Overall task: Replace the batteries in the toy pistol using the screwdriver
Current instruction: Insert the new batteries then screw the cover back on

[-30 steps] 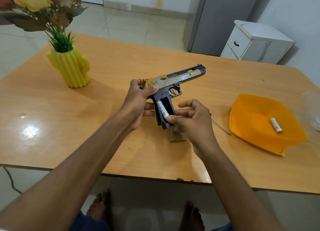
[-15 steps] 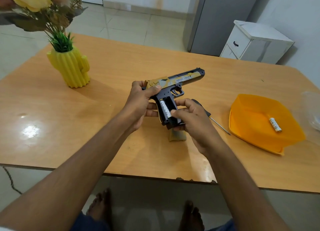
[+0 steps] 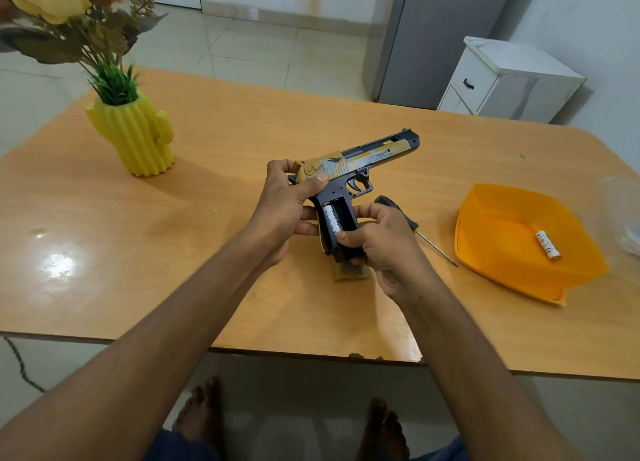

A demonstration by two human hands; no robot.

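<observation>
The pistol (image 3: 349, 169), likely light, stiff plastic, was held above the table (image 3: 225, 131), the left hand (image 3: 287, 211) curled round its rear, the right hand (image 3: 377, 239) pinching the grip's base, thumb on 1 battery (image 3: 331, 222) seated there.

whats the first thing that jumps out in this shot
The gold-and-black toy pistol at table centre: the left hand grips its rear, the right hand presses a battery into the open grip. To the right, an orange tray holds a spare battery.
</observation>
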